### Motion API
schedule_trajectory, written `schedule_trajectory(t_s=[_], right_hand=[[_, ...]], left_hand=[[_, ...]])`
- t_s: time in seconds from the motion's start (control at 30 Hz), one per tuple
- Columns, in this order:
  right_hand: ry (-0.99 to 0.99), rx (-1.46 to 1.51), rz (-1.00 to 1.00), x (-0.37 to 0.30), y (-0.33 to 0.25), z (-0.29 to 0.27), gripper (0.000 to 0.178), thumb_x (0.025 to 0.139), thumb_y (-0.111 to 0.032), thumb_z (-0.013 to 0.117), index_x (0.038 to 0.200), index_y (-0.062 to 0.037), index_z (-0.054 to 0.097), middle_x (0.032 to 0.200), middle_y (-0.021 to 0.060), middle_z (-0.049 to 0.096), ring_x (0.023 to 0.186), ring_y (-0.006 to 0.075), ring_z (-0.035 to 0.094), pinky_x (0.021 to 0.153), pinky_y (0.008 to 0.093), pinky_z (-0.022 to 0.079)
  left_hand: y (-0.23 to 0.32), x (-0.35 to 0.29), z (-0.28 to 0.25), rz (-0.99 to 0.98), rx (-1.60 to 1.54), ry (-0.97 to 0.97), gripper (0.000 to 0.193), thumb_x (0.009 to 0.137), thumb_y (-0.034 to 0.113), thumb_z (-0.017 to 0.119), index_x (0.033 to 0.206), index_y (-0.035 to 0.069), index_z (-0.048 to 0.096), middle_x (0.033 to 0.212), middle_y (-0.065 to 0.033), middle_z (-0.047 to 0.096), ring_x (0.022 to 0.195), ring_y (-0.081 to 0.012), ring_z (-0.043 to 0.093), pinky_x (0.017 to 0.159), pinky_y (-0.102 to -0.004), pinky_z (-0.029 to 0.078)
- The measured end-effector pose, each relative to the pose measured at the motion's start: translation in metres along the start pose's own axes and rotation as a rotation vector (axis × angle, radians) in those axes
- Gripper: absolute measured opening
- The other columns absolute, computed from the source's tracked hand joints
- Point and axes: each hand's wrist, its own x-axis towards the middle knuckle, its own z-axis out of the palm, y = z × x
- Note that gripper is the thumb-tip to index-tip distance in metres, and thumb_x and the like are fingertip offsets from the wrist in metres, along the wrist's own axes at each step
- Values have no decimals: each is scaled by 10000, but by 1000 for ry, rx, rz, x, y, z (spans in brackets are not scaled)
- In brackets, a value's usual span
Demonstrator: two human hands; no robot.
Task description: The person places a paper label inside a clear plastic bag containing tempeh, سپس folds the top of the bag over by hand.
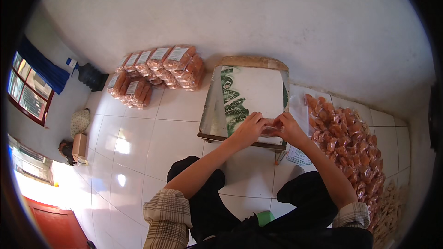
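My left hand [249,130] and my right hand [290,130] meet over the near edge of a low table [258,87]. Between their closed fingers is a small clear plastic packet [269,131] with reddish-brown contents, one hand at each end of it. The fingers partly cover the packet, so its exact contents do not show. The tabletop has a white sheet with a green leafy print on its left side. Clear plastic bags [300,113] lie just right of the table.
A large heap of small reddish-brown packets [344,143] spreads over the tiled floor at right. Bigger labelled bags [177,60] are stacked against the wall at left, near a water jug [90,76]. A printed sheet [299,157] and a green object [265,218] lie near my legs.
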Motion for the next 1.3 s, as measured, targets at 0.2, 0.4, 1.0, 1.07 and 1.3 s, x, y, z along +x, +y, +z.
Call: schedule_trajectory(t_s=[0.2,0.4,1.0,1.07,1.3], right_hand=[[28,-75,52,2,3,7,284,588,-91,752,815,-41,589,816,89,546,833,269,501,751,353,430],[78,-119,-18,4,3,10,192,606,-81,717,755,-37,605,763,89,576,805,276,507,739,360,429],[270,-268,-140,-2,-4,16,119,646,-63,675,748,-63,615,740,72,576,846,279,494,756,398,410],[177,-253,-44,2,4,11,112,645,-85,680,738,-75,618,736,57,580,863,270,493,759,385,402],[111,-403,-69,61,13,-13,55,655,-127,656,697,-98,637,736,30,586,863,230,491,814,382,347]], left_hand=[[-13,-2,3,-21,-88,-31,166,761,4,560,922,30,534,874,-121,446,867,-300,463,773,-391,397],[-14,-5,4,-35,-75,-41,169,775,30,554,942,43,532,892,-119,445,878,-300,457,789,-396,379],[-7,-7,20,-146,98,118,136,726,124,630,842,88,567,784,-30,524,811,-205,527,753,-347,338],[-9,-5,24,-147,102,119,121,730,129,622,832,94,568,777,-27,525,807,-202,529,763,-356,338],[-36,37,4,-185,100,132,63,730,135,603,787,130,578,744,6,545,794,-172,543,804,-384,319]])
